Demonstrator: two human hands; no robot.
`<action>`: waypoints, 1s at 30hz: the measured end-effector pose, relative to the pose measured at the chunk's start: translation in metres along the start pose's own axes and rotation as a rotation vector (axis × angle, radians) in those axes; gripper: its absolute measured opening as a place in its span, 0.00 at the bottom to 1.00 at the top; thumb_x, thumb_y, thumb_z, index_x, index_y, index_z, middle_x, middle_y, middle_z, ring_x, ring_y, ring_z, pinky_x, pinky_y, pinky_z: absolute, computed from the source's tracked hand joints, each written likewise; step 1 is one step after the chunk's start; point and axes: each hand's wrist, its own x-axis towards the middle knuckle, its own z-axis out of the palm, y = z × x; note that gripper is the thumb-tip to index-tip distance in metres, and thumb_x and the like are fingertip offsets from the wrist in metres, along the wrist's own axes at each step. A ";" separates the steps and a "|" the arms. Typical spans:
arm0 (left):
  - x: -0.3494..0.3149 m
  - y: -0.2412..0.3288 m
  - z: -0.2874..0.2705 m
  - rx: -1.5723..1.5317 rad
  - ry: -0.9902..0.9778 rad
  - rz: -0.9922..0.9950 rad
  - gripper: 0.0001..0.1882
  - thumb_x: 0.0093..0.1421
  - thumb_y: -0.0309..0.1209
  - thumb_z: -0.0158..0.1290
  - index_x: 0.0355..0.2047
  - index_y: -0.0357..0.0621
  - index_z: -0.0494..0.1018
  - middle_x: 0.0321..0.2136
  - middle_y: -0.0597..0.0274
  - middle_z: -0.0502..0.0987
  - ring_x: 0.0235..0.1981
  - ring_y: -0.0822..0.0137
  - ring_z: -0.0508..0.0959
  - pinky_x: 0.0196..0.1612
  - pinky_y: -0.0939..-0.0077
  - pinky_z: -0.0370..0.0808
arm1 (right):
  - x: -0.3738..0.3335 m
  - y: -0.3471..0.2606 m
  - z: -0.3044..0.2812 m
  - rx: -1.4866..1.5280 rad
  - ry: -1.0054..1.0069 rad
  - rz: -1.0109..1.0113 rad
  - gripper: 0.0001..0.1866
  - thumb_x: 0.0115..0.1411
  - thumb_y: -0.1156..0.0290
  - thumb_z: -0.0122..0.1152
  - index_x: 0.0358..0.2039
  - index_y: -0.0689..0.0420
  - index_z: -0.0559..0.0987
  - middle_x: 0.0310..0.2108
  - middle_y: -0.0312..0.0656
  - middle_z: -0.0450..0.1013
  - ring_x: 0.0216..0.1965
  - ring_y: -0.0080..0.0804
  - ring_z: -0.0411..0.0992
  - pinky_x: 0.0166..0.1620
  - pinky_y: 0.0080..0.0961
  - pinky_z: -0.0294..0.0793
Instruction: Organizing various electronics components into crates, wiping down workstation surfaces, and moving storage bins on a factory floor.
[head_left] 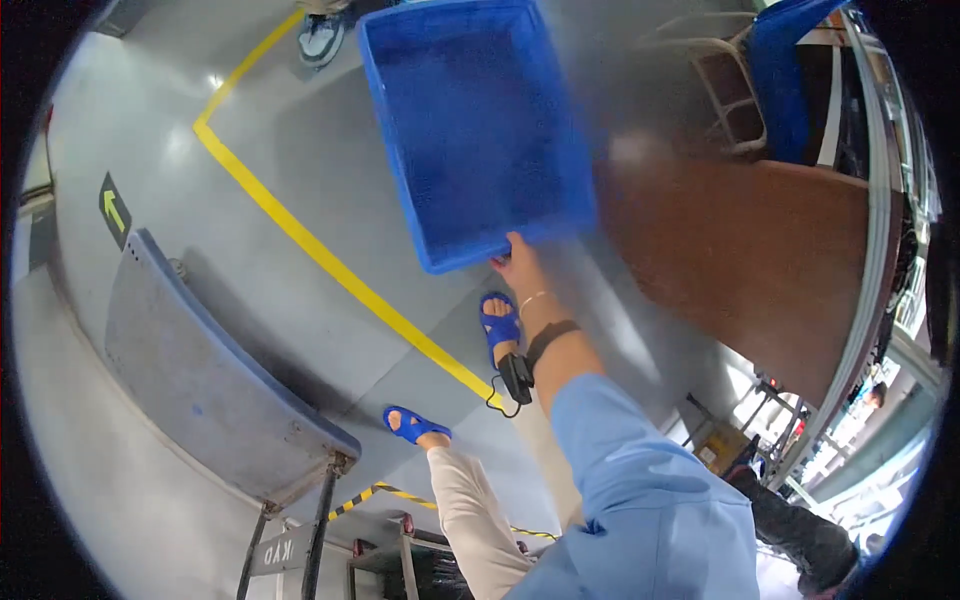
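My right hand (515,267) grips the near rim of a blue plastic bin (430,262). The thumb lies over the rim, while the fingers curl beneath it and are partly hidden. The bin is rectangular with sloping walls, and nothing shows inside it. It hangs above the floor in front of me, its far end reaching the top edge of the view. On my right wrist sit a thin bracelet (533,299) and a dark strap with a small black device (516,378) and cable. My left hand is out of view.
A brown table (750,255) stands at right, with a metal-framed chair (735,95) beyond it. At left is a grey cart (210,370) with a handle frame. A yellow line (310,260) crosses the floor. Another person's shoe (320,42) shows at the top.
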 end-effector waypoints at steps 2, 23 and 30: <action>-0.003 0.013 -0.005 -0.097 0.024 -0.105 0.20 0.48 0.37 0.50 0.38 0.34 0.74 0.14 0.67 0.66 0.09 0.68 0.61 0.10 0.74 0.60 | 0.007 0.004 0.003 -0.079 -0.034 -0.033 0.15 0.59 0.62 0.49 0.45 0.51 0.69 0.42 0.44 0.68 0.44 0.41 0.67 0.45 0.46 0.71; -0.032 0.101 0.066 -0.784 0.266 -0.517 0.19 0.47 0.35 0.52 0.37 0.33 0.73 0.18 0.63 0.68 0.15 0.67 0.65 0.16 0.72 0.64 | 0.016 0.009 0.011 0.340 0.043 0.127 0.15 0.56 0.63 0.48 0.44 0.53 0.70 0.42 0.42 0.68 0.45 0.43 0.65 0.49 0.55 0.64; -0.033 0.127 0.087 -0.795 0.296 -0.487 0.19 0.50 0.36 0.49 0.37 0.34 0.73 0.22 0.60 0.69 0.19 0.66 0.67 0.20 0.71 0.66 | 0.020 0.013 0.015 0.408 0.058 0.152 0.13 0.56 0.65 0.47 0.40 0.56 0.71 0.39 0.43 0.69 0.43 0.40 0.67 0.47 0.49 0.68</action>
